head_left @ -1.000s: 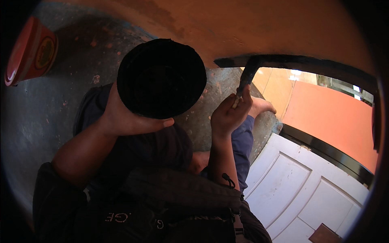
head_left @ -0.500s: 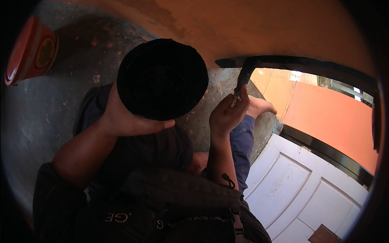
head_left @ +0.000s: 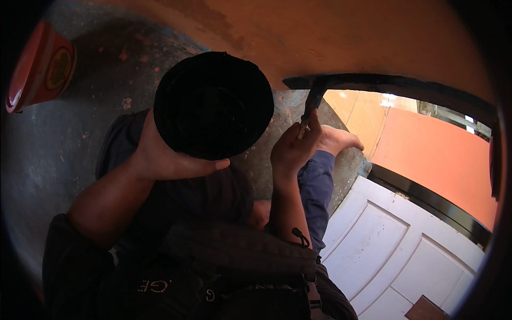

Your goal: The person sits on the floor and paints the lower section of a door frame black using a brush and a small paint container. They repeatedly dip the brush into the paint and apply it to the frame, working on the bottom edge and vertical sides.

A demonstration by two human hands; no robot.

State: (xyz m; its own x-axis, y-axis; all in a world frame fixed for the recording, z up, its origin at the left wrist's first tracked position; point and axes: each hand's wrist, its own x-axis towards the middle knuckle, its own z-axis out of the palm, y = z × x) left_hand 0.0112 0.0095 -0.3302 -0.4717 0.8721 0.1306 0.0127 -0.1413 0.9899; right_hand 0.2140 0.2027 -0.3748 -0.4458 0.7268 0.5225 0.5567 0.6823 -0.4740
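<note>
My left hand (head_left: 176, 160) cups a round black bucket (head_left: 213, 106) from its lower left, thumb along the near side. The bucket's mouth faces me, and its inside is too dark to make out. In my right hand (head_left: 295, 144) is a paintbrush (head_left: 313, 102) with a pale handle and dark bristles, fingers pinched round the handle. Its tip touches a black painted band (head_left: 368, 82) along the lower edge of an orange wall (head_left: 330, 37), near the band's left end.
A red bucket (head_left: 48, 66) with a label stands at the far left on the stained grey floor (head_left: 58, 154). At right are a white panelled door (head_left: 384, 245), a black strip (head_left: 426, 200) and an orange surface (head_left: 437, 160) beyond it. My bare foot (head_left: 341, 140) rests beside the brush hand.
My right hand and the paintbrush have shifted a little to the left along the black band. My left hand and the black bucket stay almost where they were.
</note>
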